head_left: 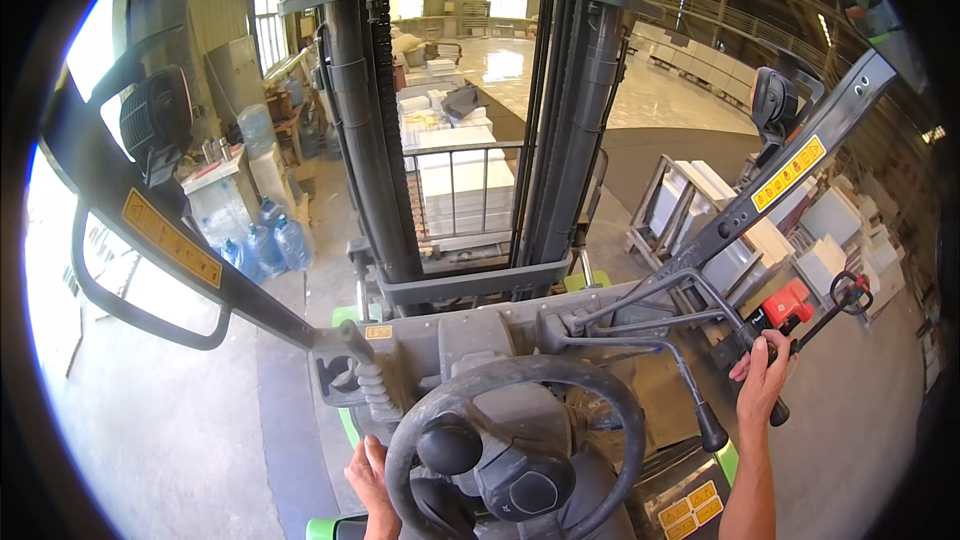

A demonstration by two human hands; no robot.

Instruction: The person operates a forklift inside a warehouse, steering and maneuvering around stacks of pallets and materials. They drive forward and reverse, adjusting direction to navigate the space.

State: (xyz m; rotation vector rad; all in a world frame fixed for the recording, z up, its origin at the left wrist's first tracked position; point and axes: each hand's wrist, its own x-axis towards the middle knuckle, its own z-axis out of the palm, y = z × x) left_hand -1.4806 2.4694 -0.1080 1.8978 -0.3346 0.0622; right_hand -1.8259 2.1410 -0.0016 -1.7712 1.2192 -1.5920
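Observation:
I sit at the controls of a forklift, with its black steering wheel (515, 372) and round spinner knob (449, 443) in front of me. My right hand (762, 380) is closed around the black grip of a control lever at the right. Beside it another lever ends in a black knob (711, 427). My left hand (372, 480) is low at the left edge of the wheel, its fingers curled; whatever they may hold is hidden. A lever with a ribbed boot (375, 385) rises ahead of it. Beyond the dash, the mast (350, 120) stands upright.
Pale stacked slabs (465, 190) are behind the load guard (485, 155). To the right are wooden racks (660, 210) with slabs and a red device (787, 306) beside the levers. Blue water bottles (270, 240) stand on the floor at left, near a cluttered table (215, 185).

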